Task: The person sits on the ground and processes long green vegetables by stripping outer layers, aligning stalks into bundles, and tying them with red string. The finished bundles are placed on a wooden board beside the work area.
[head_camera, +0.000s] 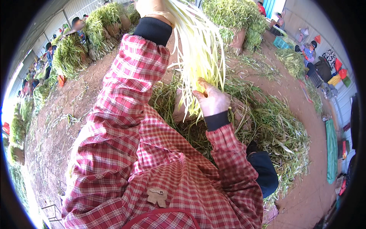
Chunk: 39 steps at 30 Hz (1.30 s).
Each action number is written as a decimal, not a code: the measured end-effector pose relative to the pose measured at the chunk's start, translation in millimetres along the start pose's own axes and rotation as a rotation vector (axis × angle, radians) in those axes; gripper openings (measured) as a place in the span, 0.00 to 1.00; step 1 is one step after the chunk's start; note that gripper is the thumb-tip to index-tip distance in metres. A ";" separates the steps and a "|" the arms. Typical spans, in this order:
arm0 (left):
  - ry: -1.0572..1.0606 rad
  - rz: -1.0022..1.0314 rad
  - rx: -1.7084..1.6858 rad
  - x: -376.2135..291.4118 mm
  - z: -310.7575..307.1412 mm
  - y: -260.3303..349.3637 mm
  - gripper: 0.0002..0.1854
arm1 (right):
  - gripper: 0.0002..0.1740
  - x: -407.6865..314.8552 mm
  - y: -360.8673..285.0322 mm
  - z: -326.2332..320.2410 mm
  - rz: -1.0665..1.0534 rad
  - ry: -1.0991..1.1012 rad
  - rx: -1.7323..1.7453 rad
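My left hand (153, 7), cut off by the top edge, holds up a bundle of long, pale yellow-green leaves (197, 43); its fingers are mostly out of view. The strands hang down loosely towards my lap. Against their lower ends rests my right hand (214, 100), thumb and forefinger curved apart and stained brownish at the tips. Whether it grips any strands cannot be told. Beneath both hands lies a heap of loose green leaves (274, 126), partly over a brownish-pink wrapped bundle (238, 106). Red plaid sleeves with dark cuffs cover both arms.
Large tied bundles of greens stand ahead (228, 14) and to the left (68, 53). Several people sit working along both sides, one in a cap (310, 51) at right. A teal crate (281, 42) and a long green wrapped item (331, 151) lie on the right. Leaf scraps litter the dirt floor (60, 134).
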<state>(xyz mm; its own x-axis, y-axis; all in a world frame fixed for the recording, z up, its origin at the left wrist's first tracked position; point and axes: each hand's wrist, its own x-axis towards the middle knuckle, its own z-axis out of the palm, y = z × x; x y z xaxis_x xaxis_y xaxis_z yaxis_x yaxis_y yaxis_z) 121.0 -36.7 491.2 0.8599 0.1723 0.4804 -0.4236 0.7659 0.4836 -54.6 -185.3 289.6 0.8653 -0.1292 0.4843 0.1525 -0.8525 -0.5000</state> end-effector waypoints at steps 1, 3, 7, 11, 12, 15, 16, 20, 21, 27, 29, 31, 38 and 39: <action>0.007 0.004 -0.034 -1.2 -1.4 -0.3 0.04 | 0.19 3.6 -0.3 9.0 -0.136 0.170 0.059; 0.024 0.004 -0.102 -1.2 -8.1 -4.1 0.04 | 0.13 -0.5 9.6 21.9 -0.047 0.168 0.338; -0.262 -0.074 -0.234 0.6 -60.4 1.4 0.07 | 0.02 -37.0 64.3 22.9 0.258 0.026 0.987; -0.438 0.033 -0.159 14.0 -103.9 21.9 0.09 | 0.16 -68.3 137.2 -9.4 0.583 0.214 0.915; -0.442 -0.001 -0.169 13.5 -109.8 27.2 0.10 | 0.25 -71.2 148.3 -21.2 0.680 0.174 0.537; -0.420 -0.094 -0.197 1.4 -109.8 36.7 0.06 | 0.30 -53.8 147.2 -35.9 0.470 0.233 0.423; -0.420 -0.112 -0.196 -6.1 -106.2 38.2 0.06 | 0.30 -41.2 137.0 -35.4 0.231 0.268 0.338; -0.494 -0.205 -0.317 -39.2 -91.7 42.0 0.09 | 0.22 5.3 78.2 -25.0 -0.055 0.188 -0.169; -0.517 -0.232 -0.370 -45.7 -90.2 43.8 0.10 | 0.21 13.2 66.9 -22.3 0.002 0.068 -0.285; -0.531 -0.329 -0.356 -78.7 -104.5 64.4 0.10 | 0.06 10.8 57.8 -10.6 0.286 -0.097 0.868; -0.590 -0.372 -0.283 -90.3 -110.3 60.2 0.10 | 0.06 0.3 74.5 -8.6 0.342 -0.098 1.084; -0.582 -0.413 -0.296 -102.9 -114.6 49.4 0.07 | 0.06 -4.5 95.1 -6.0 0.431 -0.080 1.175; -0.658 -0.445 -0.341 -112.9 -131.5 46.8 0.08 | 0.09 -31.1 161.2 -22.4 0.514 -0.080 0.667; -0.643 -0.413 -0.391 -110.5 -134.2 51.7 0.08 | 0.11 -35.1 167.6 -33.3 0.728 -0.104 0.487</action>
<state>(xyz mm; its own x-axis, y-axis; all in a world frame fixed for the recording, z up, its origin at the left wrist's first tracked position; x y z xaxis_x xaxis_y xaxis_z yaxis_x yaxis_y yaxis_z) 42.3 67.0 364.9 0.5453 -0.4610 0.7000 0.1181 0.8691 0.4804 -75.2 -340.6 212.8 0.8624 -0.4894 -0.1298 -0.2877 -0.2627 -0.9210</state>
